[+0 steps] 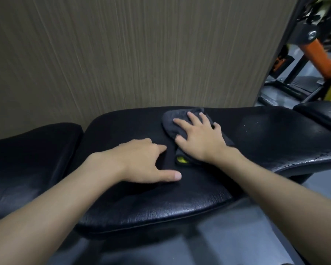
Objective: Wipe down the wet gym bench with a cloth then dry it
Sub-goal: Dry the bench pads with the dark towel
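A black padded gym bench (pixel 134 203) runs across the view, with water droplets on its right part. A dark grey cloth (pixel 172 121) with a yellow tag lies on the middle of the pad. My right hand (pixel 199 138) presses flat on the cloth with its fingers spread. To the left of the cloth, my left hand (pixel 143 161) rests on the bare pad, thumb stretched out and fingers loosely bent, holding nothing.
A wood-grain wall panel (pixel 122 54) stands right behind the bench. A second black pad (pixel 33 155) adjoins on the left and another (pixel 321 111) at the far right. Orange and black gym machinery (pixel 313 52) fills the upper right. Grey floor lies below.
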A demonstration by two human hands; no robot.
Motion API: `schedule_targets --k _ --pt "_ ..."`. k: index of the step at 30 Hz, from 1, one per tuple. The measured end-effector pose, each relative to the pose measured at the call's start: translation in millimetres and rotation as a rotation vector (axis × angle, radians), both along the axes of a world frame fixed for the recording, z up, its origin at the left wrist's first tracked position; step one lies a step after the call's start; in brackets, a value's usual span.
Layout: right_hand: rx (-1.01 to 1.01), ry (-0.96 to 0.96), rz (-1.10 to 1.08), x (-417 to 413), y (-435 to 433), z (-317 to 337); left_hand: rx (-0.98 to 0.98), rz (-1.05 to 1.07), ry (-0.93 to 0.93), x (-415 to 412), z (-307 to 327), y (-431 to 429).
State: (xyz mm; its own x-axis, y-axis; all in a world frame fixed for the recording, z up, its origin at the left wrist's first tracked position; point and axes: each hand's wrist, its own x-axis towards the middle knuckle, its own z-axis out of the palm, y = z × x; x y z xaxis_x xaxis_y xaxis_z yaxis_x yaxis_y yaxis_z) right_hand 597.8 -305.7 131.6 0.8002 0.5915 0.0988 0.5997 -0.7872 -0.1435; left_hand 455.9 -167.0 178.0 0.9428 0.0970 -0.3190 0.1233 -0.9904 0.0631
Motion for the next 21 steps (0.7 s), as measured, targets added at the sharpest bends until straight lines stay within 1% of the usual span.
schedule_targets --k 2,5,7,10,15,21 --pt "0.005 0.027 -0.03 35.3 18.5 1.3 0.032 -0.009 0.057 4.4 -3.3 -4.0" --pt "-0.005 0.061 -0.078 75.5 40.8 4.6 0.015 0.011 0.082 8.9 -9.1 -4.8" --pt "-0.001 0.063 -0.098 90.4 47.9 6.6 0.005 0.022 0.084 10.7 -10.6 -4.2" --pt "0.013 0.055 -0.077 91.7 47.0 6.2 -0.009 0.042 0.078 10.4 -9.1 -4.4" --pt "0.031 0.016 -0.015 53.1 12.3 -0.6 -0.025 0.053 0.072 7.6 -10.4 -2.5" --pt "0.046 -0.056 0.041 -49.3 -67.0 -2.5 -0.003 0.064 0.076 0.1 -9.7 -9.0"
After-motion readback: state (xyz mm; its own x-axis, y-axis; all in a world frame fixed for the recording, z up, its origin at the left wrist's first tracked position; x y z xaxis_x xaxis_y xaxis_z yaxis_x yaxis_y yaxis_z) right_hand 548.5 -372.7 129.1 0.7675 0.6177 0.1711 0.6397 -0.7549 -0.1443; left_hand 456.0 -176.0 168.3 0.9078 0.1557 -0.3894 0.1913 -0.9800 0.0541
